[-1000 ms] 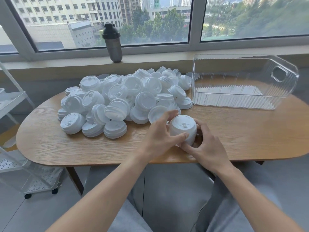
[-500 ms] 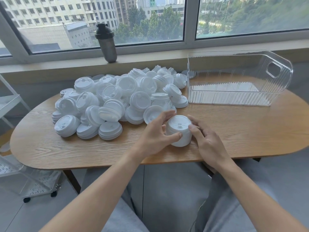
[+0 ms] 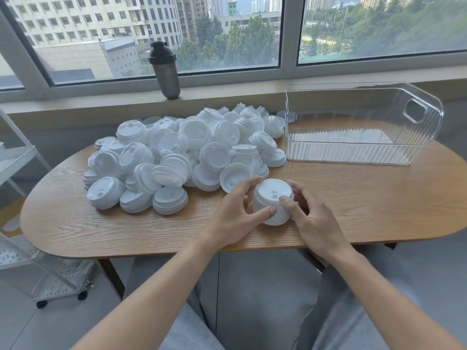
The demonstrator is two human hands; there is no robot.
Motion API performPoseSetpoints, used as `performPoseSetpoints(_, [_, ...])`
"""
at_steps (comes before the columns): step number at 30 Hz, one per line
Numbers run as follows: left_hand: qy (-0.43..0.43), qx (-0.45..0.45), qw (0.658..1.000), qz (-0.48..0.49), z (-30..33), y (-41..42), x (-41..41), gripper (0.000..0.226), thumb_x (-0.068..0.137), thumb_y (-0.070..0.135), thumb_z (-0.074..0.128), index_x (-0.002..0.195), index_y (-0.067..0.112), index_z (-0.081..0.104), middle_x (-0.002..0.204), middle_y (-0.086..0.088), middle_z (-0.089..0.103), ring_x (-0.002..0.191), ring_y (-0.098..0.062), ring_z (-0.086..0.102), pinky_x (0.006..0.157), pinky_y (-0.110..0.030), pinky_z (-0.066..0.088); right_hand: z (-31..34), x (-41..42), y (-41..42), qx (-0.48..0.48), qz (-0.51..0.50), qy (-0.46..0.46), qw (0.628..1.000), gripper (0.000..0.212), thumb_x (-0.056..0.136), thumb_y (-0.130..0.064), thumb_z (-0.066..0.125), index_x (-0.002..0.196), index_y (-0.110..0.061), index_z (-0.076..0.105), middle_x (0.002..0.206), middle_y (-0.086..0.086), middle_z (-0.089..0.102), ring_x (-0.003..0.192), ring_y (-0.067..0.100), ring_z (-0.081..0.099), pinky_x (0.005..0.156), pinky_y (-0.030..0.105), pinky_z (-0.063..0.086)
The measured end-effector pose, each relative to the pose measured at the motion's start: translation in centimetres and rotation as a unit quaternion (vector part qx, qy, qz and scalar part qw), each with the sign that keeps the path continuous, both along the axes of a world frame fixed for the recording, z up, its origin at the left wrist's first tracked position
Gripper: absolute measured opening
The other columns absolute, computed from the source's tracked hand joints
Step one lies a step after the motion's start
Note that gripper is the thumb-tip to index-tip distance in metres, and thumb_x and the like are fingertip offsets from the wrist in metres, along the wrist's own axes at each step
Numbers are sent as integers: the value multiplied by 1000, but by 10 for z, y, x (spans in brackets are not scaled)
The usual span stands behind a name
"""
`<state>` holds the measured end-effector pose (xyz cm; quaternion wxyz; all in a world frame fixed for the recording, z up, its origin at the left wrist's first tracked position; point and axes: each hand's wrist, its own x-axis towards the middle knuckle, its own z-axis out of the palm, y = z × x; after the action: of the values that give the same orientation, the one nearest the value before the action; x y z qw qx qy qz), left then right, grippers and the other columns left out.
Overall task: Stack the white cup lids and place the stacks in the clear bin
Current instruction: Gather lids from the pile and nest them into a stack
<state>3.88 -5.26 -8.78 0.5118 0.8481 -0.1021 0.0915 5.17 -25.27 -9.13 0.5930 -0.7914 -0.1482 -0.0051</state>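
A short stack of white cup lids [image 3: 271,202] stands upright on the wooden table [image 3: 366,210] near its front edge. My left hand [image 3: 235,213] grips the stack from the left, thumb against its lower side and fingers curled toward its rim. My right hand [image 3: 309,218] holds it from the right, with the thumb on the top lid's edge. Behind and left of the stack lies a big heap of loose white lids [image 3: 182,152]. The clear bin [image 3: 353,152] stands at the back right with nothing visible in it.
A dark shaker bottle [image 3: 165,70] stands on the windowsill behind the heap. A white wheeled rack [image 3: 22,253] stands left of the table. My grey-trousered legs are under the table's front edge.
My right thumb has come up from the stack's side onto its top edge. Both hands stay around the stack, which has stayed where it was. The camera view has shifted slightly.
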Motion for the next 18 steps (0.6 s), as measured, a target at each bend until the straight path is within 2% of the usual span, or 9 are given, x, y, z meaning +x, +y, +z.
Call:
performPoseSetpoints(4, [-84,29,993,78,-6,16,-1,53,90,33,77,138,21,59,138,14,58,129,-2,54,98,-16,48,1,3,-1,-79,20,0,997,91,75,-60,79,152,-38,37,133,-33,51,122,-6,52,98,16,40])
performPoseSetpoints(7, [-137,120,971,157,-6,32,6,48,88,33,73,133,21,61,141,18,53,132,-5,51,104,-22,43,1,10,1,-99,34,2,995,100,71,-66,80,154,-39,31,135,-34,46,126,-9,46,101,14,36])
performPoseSetpoints(9, [-129,172,961,174,-6,42,11,54,87,28,77,137,21,58,142,18,50,134,-10,48,109,-28,40,4,15,3,-74,36,20,996,93,76,-72,71,153,-38,32,127,-41,45,118,-20,45,94,8,36])
performPoseSetpoints(11, [-105,216,957,165,-5,48,16,66,85,32,79,144,20,52,147,10,50,137,-14,44,115,-34,36,7,24,2,-43,30,35,998,84,81,-78,53,152,-37,35,122,-40,50,112,-26,46,95,10,36])
performPoseSetpoints(12, [-94,233,954,160,-5,50,18,71,84,35,79,147,20,49,149,7,49,138,-15,42,117,-34,34,7,29,2,-30,24,38,999,81,82,-80,44,151,-38,37,124,-36,54,114,-24,48,101,15,37])
performPoseSetpoints(14, [-84,254,951,158,-4,50,23,79,83,42,80,151,21,44,152,5,46,140,-16,38,119,-32,29,5,40,0,1,0,39,999,74,85,-83,34,143,-39,47,128,-21,63,117,-8,57,112,32,40])
performPoseSetpoints(16, [-85,259,949,160,-5,49,29,82,83,45,80,152,22,42,153,5,46,141,-16,37,120,-33,29,2,52,0,35,-30,36,998,58,93,-79,32,127,-39,57,120,-9,70,109,3,66,108,40,46])
performPoseSetpoints(18, [-88,258,949,161,-7,47,33,81,82,45,81,151,24,43,151,4,48,139,-18,40,118,-36,32,2,61,0,51,-51,29,997,53,99,-69,33,121,-32,63,112,-2,73,101,10,71,102,40,51])
